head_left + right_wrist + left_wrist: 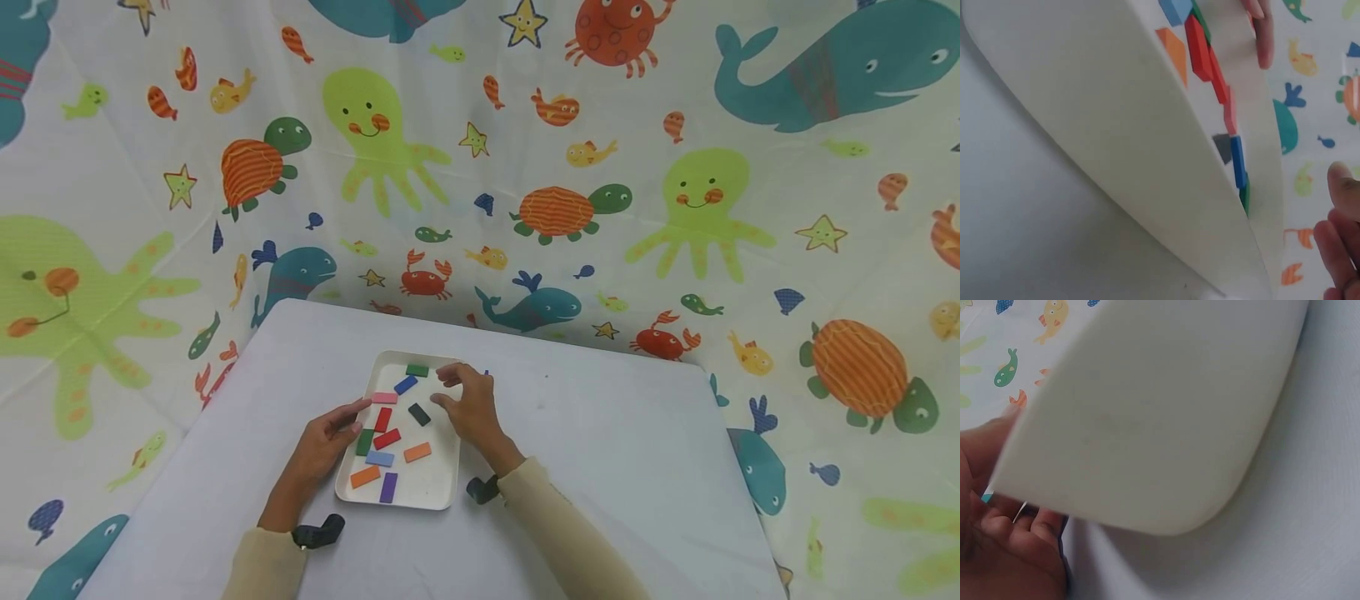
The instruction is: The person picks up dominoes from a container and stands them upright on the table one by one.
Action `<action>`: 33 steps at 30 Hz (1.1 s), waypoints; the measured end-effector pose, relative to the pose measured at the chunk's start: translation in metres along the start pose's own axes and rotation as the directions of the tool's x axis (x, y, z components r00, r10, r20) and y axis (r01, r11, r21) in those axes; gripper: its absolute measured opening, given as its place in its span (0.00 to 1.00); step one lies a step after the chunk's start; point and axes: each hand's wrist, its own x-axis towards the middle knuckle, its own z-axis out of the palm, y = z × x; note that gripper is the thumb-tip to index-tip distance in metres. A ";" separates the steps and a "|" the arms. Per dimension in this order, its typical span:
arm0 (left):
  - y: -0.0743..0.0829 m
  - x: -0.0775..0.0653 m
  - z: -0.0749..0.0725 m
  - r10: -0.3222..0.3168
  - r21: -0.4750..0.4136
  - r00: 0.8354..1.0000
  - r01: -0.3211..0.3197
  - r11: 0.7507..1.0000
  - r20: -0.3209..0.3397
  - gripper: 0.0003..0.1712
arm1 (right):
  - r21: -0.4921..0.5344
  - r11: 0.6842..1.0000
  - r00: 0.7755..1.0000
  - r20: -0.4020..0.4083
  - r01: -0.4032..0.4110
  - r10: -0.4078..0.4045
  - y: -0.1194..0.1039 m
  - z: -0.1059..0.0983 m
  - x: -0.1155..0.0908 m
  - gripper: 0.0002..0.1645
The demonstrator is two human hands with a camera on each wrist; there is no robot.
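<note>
A white cloth printed with sea animals (555, 212) hangs behind and around a white-covered table (600, 450). The right hand (472, 410) is at the upper right rim of a white tray (435, 490), its thumb and bent fingers apart with nothing between them. The left hand (318, 446) is at the opposite rim, fingers loosely bent, thumb and forefinger apart.

Just beside the left forefinger's tip lies a pink block (385, 398); next to the left thumb, a green block (365, 442). A dark block (419, 414) sits nearest the right thumb. Left of the right fingertips lie another green block (417, 370) and a blue block (406, 384).

Between the hands are two red blocks (387, 438). Farther from the fingers, towards the sleeves (566, 533), lie a light-blue block (379, 458), two orange blocks (417, 452) and a purple block (388, 488).
</note>
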 end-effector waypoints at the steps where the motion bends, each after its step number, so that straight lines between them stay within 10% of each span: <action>1: 0.000 0.000 0.000 0.002 -0.001 1.000 -0.002 1.000 -0.001 0.29 | 0.004 1.000 1.000 0.009 0.004 -0.005 -0.001 0.002 -0.001 0.22; 33: 0.000 0.003 0.001 -0.045 -0.021 0.999 0.045 0.999 -0.008 0.31 | -0.274 0.962 0.964 0.250 -0.019 0.091 -0.003 0.033 -0.005 0.21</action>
